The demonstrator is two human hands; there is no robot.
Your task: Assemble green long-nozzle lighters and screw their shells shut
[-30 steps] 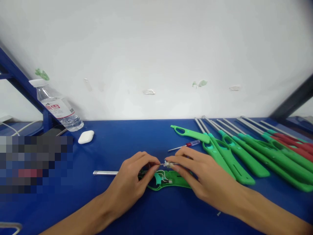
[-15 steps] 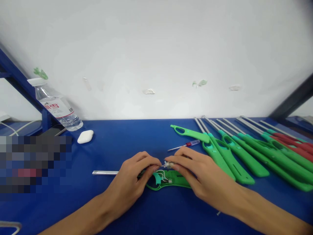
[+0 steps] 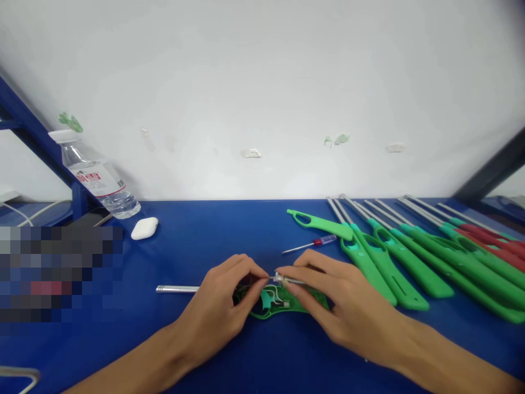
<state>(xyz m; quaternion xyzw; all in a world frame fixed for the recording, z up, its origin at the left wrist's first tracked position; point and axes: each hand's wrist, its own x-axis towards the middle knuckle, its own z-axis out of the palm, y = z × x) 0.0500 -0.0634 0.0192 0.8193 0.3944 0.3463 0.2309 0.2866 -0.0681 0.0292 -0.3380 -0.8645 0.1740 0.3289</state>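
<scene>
An opened green long lighter (image 3: 262, 314) lies across the blue table beneath both hands. Its metal tube (image 3: 177, 289) sticks out to the left, and white wires (image 3: 275, 295) and a teal trigger (image 3: 266, 299) show inside. My left hand (image 3: 223, 295) is closed in a pinch above the trigger end, on something too small to make out. Between the thumb and fingers of my right hand (image 3: 332, 290) is a small clear-and-metal fitting (image 3: 279, 278), close to my left fingertips. My hands partly hide the casing.
A loose green casing half (image 3: 324, 224) and a screwdriver (image 3: 309, 244) lie beyond my right hand. Several green lighters (image 3: 406, 262) and red ones (image 3: 496, 241) fan out at right. At left are a water bottle (image 3: 98, 178) and a white earphone case (image 3: 145, 228).
The small fitting has turned slightly in my right fingers, which have shifted their hold on it. My left hand stays pinched in nearly the same place.
</scene>
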